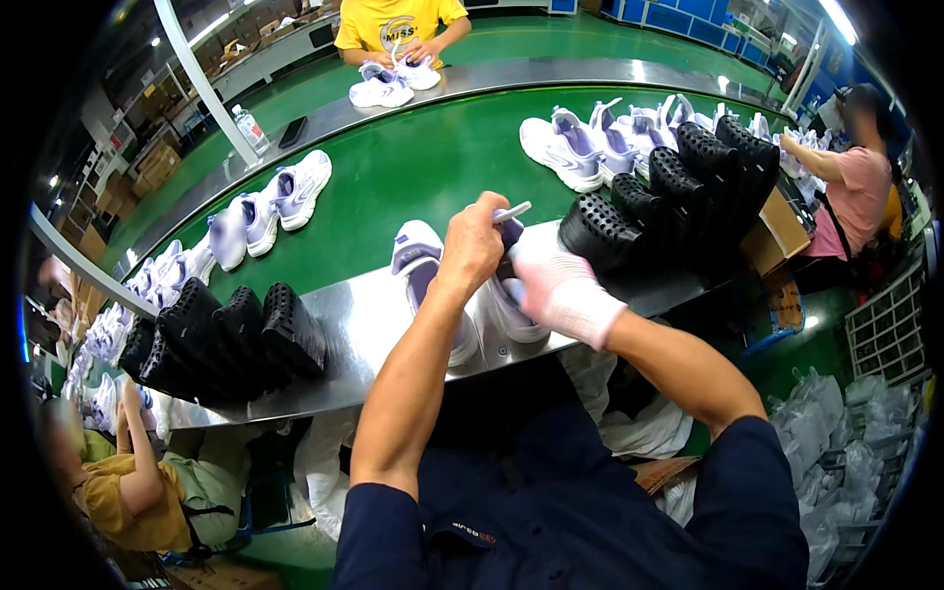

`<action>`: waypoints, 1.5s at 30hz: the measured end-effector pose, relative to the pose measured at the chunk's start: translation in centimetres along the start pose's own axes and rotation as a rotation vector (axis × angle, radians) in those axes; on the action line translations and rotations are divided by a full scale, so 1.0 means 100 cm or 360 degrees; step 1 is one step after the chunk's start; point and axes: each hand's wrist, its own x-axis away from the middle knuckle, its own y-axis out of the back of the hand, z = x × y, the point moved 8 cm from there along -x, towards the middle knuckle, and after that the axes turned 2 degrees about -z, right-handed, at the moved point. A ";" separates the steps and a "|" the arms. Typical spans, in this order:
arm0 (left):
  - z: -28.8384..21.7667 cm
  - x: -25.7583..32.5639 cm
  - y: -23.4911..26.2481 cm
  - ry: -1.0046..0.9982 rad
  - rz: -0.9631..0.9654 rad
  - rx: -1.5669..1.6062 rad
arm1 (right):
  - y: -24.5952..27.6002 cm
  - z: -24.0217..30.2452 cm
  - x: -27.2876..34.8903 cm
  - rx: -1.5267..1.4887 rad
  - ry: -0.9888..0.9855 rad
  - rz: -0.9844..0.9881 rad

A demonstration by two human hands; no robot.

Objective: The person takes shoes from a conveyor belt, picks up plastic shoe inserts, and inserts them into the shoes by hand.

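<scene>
At 6 o'clock you wear a dark navy shirt [590, 526], small pale and reddish lettering [473, 533] on its chest. Its left sleeve [379, 536], at 7, and right sleeve [749, 487], at 4, stop near your elbows. Your right hand [560, 288], at 3, wears a pale-pink glove [551, 280] with a whitish striped cuff [598, 321]; your left hand [472, 246], at 12, is bare

Tube light [839, 20] upper right; steel ledge [354, 324] glares; edges bent.

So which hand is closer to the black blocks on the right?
Right. The gloved right hand is just below and left of the nearest black block; the bare left hand is farther left, at a white shoe.
</scene>
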 end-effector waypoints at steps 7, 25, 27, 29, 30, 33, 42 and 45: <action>-0.017 0.046 0.005 0.0398 -0.0008 0.0010 | -0.008 -0.059 -0.012 -0.0555 0.0000 -0.0118; -0.084 0.123 0.020 -0.0135 -0.0618 -0.0550 | -0.045 -0.095 -0.054 -0.0047 -0.0288 -0.0293; -0.078 0.154 0.053 -0.0053 -0.0774 -0.0871 | -0.044 -0.082 -0.054 0.0017 -0.0257 -0.0246; -0.018 0.156 0.048 0.0353 -0.0552 -0.0667 | -0.042 -0.068 -0.056 -0.0071 -0.0163 -0.0235; -0.005 0.150 0.044 0.0375 -0.0556 -0.0338 | -0.042 -0.060 -0.057 -0.0046 -0.0169 -0.0173; -0.013 0.143 0.051 0.0315 -0.0483 -0.0320 | -0.033 -0.047 -0.050 -0.0124 -0.0099 -0.0180; -0.011 0.264 0.354 0.0255 -0.1669 -0.1383 | 0.067 0.007 0.052 -0.0849 0.0193 -0.0478; 0.046 0.299 0.442 0.0503 -0.1651 -0.1850 | 0.050 0.022 0.054 -0.1031 0.0244 -0.0239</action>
